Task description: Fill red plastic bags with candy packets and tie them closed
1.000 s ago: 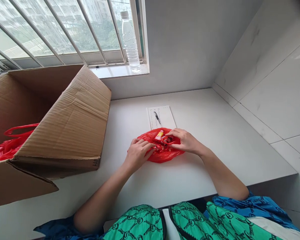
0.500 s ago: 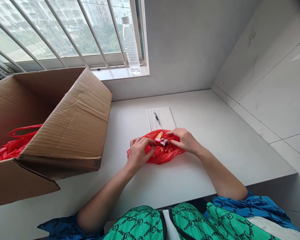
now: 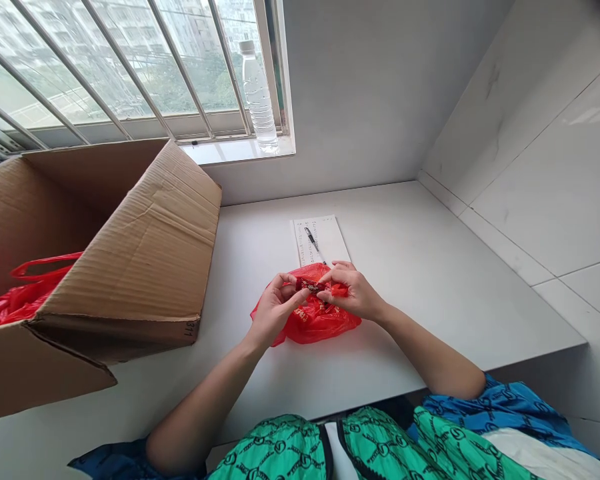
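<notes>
A red plastic bag (image 3: 315,323) lies on the white counter (image 3: 410,267) in front of me. Above it, my left hand (image 3: 273,310) and my right hand (image 3: 353,293) pinch the two ends of a small dark red wrapped item (image 3: 310,287). Both hands are closed on it, with fingertips nearly meeting over the bag. What else the bag contains is mostly hidden by the plastic.
A large open cardboard box (image 3: 105,260) stands at the left, with another red bag (image 3: 25,293) inside. A notepad (image 3: 323,237) with a pen (image 3: 313,241) lies behind the bag. A water bottle (image 3: 257,93) stands on the windowsill. A tiled wall rises at the right.
Both hands rose from the bag's mouth and came together, now holding a small wrapped item above it. The bag shifted slightly toward me.
</notes>
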{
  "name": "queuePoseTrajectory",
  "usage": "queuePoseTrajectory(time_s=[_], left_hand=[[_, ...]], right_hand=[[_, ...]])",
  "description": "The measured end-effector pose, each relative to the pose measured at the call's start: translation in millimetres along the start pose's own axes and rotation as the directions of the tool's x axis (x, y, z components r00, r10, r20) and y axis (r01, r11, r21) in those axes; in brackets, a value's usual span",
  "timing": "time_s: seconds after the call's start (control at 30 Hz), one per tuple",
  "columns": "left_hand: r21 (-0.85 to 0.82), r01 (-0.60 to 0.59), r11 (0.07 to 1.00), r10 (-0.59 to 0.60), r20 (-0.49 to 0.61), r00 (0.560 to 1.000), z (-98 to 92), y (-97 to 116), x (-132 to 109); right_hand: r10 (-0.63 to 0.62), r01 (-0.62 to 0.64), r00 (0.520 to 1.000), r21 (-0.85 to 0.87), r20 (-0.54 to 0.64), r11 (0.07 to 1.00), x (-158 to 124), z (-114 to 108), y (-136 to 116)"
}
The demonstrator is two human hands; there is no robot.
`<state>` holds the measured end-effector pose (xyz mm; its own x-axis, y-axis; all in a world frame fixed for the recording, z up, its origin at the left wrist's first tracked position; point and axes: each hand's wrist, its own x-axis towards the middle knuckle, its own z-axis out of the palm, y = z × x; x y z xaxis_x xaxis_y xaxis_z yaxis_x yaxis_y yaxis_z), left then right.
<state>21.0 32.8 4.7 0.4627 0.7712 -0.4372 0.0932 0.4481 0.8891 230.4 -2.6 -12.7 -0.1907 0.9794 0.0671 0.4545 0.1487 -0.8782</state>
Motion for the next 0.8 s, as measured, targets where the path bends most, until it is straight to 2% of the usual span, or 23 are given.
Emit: queuePoseTrajectory(time_s=[0.1, 0.2, 0.33, 0.43, 0.63, 0.8], left_hand=[[0.073, -0.029, 0.997, 0.029, 0.010, 1.000, -0.1, -0.8, 0.3], [0.214, -0.080, 0.974, 0.071, 0.051, 0.996, -3.3, -0.5, 2.0], [0.369, -0.115, 0.922, 0.053, 0.174, 0.983, -6.1, 1.1, 1.3], [0.375, -0.104, 0.921, 0.005, 0.254, 0.967, -4.5, 1.0, -0.9], [0.294, -0.068, 0.953, 0.010, 0.193, 0.981, -0.9, -0.4, -2.0], [0.321, -0.077, 0.944, 0.003, 0.224, 0.974, -0.6, -2.4, -2.5]], right_hand=[[-0.025, 0.025, 1.000, -0.011, -0.004, 1.000, 0.5, 0.4, 0.8], [-0.027, 0.026, 1.000, -0.012, -0.007, 1.000, 1.0, -0.2, 1.0], [-0.023, 0.023, 1.000, -0.003, -0.002, 1.000, 2.5, 0.1, 1.6], [-0.006, 0.006, 1.000, 0.007, 0.002, 1.000, 3.4, 1.1, 3.0], [-0.030, 0.031, 0.999, -0.005, 0.025, 1.000, 2.6, 3.3, 5.8], [-0.074, 0.077, 0.996, -0.061, 0.052, 0.995, 2.2, 5.0, 9.8]])
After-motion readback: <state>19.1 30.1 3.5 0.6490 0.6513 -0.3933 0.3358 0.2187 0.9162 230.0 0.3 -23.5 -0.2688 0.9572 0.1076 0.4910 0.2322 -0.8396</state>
